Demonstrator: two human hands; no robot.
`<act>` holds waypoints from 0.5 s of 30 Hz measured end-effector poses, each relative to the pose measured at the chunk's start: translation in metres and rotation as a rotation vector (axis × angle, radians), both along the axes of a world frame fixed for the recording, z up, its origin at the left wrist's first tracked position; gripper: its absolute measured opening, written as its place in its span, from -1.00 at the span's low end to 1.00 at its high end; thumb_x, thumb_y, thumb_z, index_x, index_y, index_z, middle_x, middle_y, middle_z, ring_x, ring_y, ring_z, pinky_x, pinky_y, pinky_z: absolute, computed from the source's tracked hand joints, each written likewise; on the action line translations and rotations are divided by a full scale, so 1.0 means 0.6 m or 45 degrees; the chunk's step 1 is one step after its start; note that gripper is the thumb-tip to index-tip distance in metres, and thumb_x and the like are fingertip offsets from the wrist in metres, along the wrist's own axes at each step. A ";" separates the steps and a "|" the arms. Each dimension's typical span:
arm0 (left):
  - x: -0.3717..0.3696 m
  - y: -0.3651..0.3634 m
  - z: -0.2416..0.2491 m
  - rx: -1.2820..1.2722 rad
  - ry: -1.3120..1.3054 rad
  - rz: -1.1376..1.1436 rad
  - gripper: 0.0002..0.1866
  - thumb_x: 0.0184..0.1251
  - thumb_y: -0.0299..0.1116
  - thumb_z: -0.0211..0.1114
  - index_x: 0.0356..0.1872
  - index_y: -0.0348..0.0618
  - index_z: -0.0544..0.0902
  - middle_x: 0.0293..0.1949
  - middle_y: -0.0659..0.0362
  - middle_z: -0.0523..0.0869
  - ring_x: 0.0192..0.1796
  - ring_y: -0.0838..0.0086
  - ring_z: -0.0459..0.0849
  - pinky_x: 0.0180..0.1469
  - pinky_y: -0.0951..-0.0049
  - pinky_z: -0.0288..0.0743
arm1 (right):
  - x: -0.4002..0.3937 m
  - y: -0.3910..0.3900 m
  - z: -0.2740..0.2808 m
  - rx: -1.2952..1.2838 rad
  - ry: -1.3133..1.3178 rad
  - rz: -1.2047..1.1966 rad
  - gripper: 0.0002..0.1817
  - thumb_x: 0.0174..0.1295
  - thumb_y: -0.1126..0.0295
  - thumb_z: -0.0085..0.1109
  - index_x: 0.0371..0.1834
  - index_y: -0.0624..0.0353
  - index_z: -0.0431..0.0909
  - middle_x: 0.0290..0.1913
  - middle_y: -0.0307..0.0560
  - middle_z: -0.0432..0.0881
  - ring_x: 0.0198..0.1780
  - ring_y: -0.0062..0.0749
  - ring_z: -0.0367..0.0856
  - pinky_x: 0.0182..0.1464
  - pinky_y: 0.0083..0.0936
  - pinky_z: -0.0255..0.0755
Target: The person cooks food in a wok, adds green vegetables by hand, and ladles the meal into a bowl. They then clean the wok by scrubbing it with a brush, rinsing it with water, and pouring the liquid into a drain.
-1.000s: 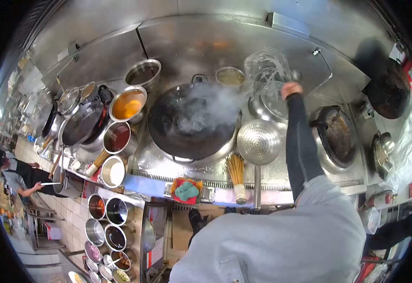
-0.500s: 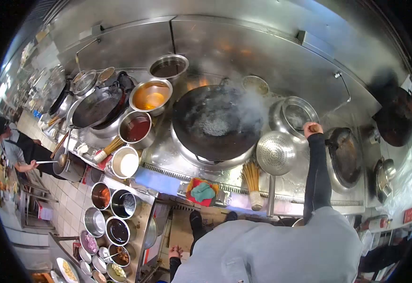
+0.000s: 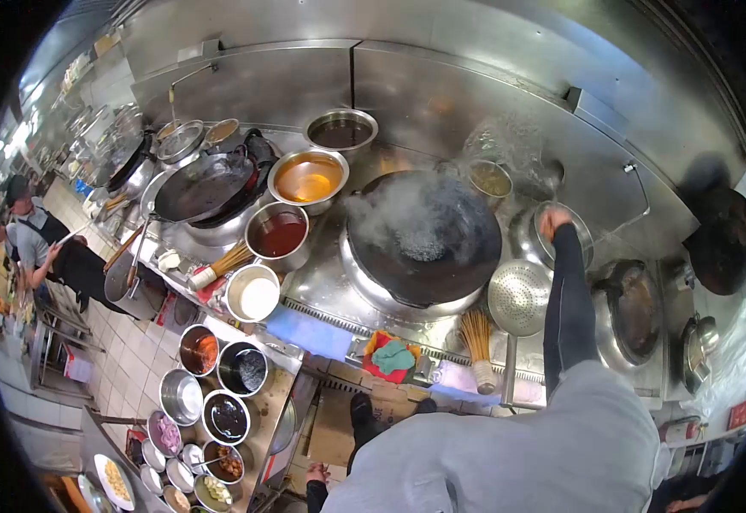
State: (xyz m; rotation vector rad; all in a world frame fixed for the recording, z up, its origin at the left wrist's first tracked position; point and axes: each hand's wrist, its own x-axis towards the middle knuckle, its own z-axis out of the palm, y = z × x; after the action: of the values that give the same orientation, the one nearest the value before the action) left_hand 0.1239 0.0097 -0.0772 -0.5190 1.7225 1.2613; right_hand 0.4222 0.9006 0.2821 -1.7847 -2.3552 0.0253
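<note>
My right hand [image 3: 554, 222] is closed round the handle of a ladle, above a metal basin [image 3: 581, 250] right of the wok. Past the hand, the ladle's bowl [image 3: 552, 173] shows blurred. A clear splash of water [image 3: 505, 141] hangs in the air behind a small strainer pot [image 3: 490, 178]. Steam rises from the big black wok [image 3: 424, 265], where bubbling liquid lies in the bottom. Low by my side, my left hand [image 3: 317, 472] has its fingers curled, with nothing visible in them. A perforated skimmer [image 3: 518, 297] rests in front of the basin.
Bowls of amber liquid [image 3: 308, 178] and red sauce [image 3: 277, 233] stand left of the wok. A bamboo brush [image 3: 477, 338] and a green cloth [image 3: 393, 356] lie along the front edge. Several ingredient pots [image 3: 181, 397] fill the lower left. Another person [image 3: 65, 256] stands far left.
The view has shifted, moving the stove right and down. My right hand has reached farther over the basin, and a water splash has appeared beyond it. Steam now drifts left over the wok.
</note>
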 end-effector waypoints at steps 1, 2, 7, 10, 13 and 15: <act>-0.005 0.013 0.029 -0.084 0.015 0.046 -0.90 0.27 -0.27 0.08 -0.31 -0.02 0.46 -0.52 0.23 0.57 -0.54 0.40 0.55 -0.60 0.25 0.34 | 0.027 -0.045 -0.035 -0.068 -0.108 -0.090 -0.93 -0.03 0.57 -0.06 -0.60 0.24 0.40 -0.56 -0.11 0.43 -0.46 -0.32 0.48 -0.43 -0.48 0.49; 0.000 0.015 0.042 -0.010 0.063 0.075 -0.86 0.29 -0.18 0.09 -0.27 0.05 0.47 -0.51 0.27 0.58 -0.52 0.39 0.57 -0.60 0.33 0.34 | 0.057 -0.086 -0.064 -0.171 -0.096 -0.183 -0.92 -0.03 0.57 -0.05 -0.61 0.23 0.41 -0.56 -0.11 0.45 -0.47 -0.32 0.49 -0.43 -0.48 0.49; 0.034 -0.026 0.022 -0.153 0.583 -1.261 -0.82 0.23 -0.24 0.14 -0.22 -0.05 0.51 -0.48 0.21 0.60 -0.45 0.40 0.61 -0.53 0.25 0.47 | 0.171 -0.143 -0.147 -0.393 0.477 -0.381 -0.89 -0.02 0.54 -0.04 -0.63 0.22 0.47 -0.58 -0.14 0.51 -0.49 -0.32 0.53 -0.42 -0.45 0.49; 0.057 -0.043 0.008 -0.014 0.213 -0.688 -0.78 0.18 -0.27 0.13 -0.23 -0.17 0.50 -0.46 0.17 0.62 -0.44 0.41 0.60 -0.47 0.28 0.53 | 0.205 -0.104 -0.131 -1.175 2.853 -0.069 -0.86 -0.02 0.52 -0.03 -0.65 0.21 0.50 -0.59 -0.16 0.55 -0.50 -0.32 0.55 -0.41 -0.43 0.49; 0.055 -0.060 0.006 -0.214 0.032 -0.292 -0.78 0.22 -0.22 0.09 -0.23 -0.13 0.48 -0.45 0.18 0.61 -0.50 0.41 0.58 -0.55 0.36 0.45 | 0.162 -0.133 -0.022 -0.767 3.400 -0.444 -0.82 -0.06 0.62 -0.03 -0.74 0.16 0.34 -0.66 -0.22 0.42 -0.57 -0.35 0.47 -0.49 -0.51 0.52; 0.045 -0.053 0.044 -0.249 0.012 -0.137 -0.78 0.24 -0.19 0.06 -0.24 -0.10 0.47 -0.46 0.19 0.61 -0.53 0.43 0.57 -0.59 0.38 0.40 | 0.164 -0.097 -0.006 -0.893 3.386 -0.339 -0.87 -0.09 0.64 0.04 -0.68 0.20 0.38 -0.61 -0.18 0.43 -0.54 -0.37 0.45 -0.46 -0.47 0.53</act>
State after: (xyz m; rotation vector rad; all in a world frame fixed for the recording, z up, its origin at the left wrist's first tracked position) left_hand 0.1509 -0.0221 -0.0506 -0.5264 1.8670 1.0272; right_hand 0.5207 0.8424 0.2787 -0.4676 -0.0052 1.7463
